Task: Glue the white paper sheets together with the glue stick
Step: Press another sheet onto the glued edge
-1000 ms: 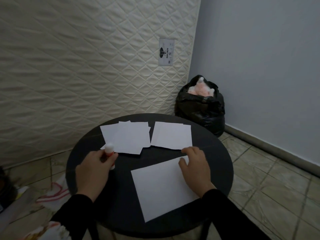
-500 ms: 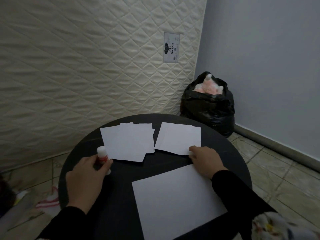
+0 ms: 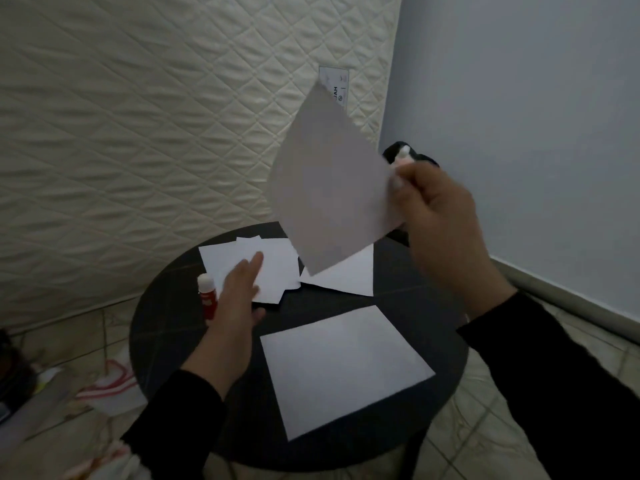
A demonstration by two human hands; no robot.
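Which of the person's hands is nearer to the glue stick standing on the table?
The left. The left hand is open right beside the glue stick, just to its right. The right hand is raised far off to the right, pinching a lifted paper sheet.

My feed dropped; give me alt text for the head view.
The right hand pinches a white sheet aloft over a round black table; the open left hand hovers beside the upright glue stick.
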